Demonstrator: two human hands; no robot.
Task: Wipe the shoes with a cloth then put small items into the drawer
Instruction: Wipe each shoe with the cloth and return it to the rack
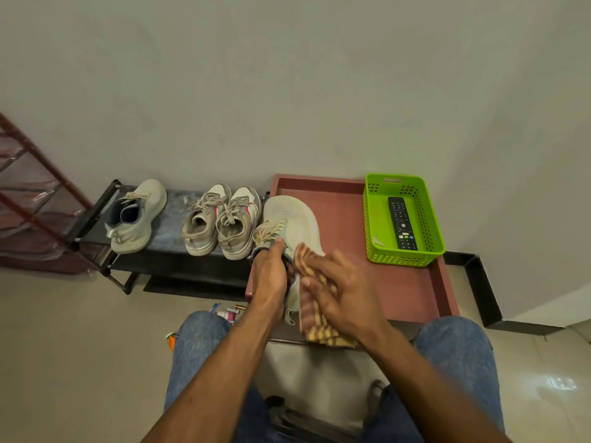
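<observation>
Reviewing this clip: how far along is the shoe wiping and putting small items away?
Done: cannot tell; nothing marks any shoe as wiped. In hand: the left hand grips the pale shoe at its collar over the reddish tray, while the right hand presses the striped cloth against it. Left: three shoes sit on the rack, and small items lie on the floor. No drawer is in view.

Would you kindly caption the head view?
Left hand holds a pale shoe while right hand wipes it with a striped cloth.

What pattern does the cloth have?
The cloth has red and yellow stripes, seen in the head view.
</observation>
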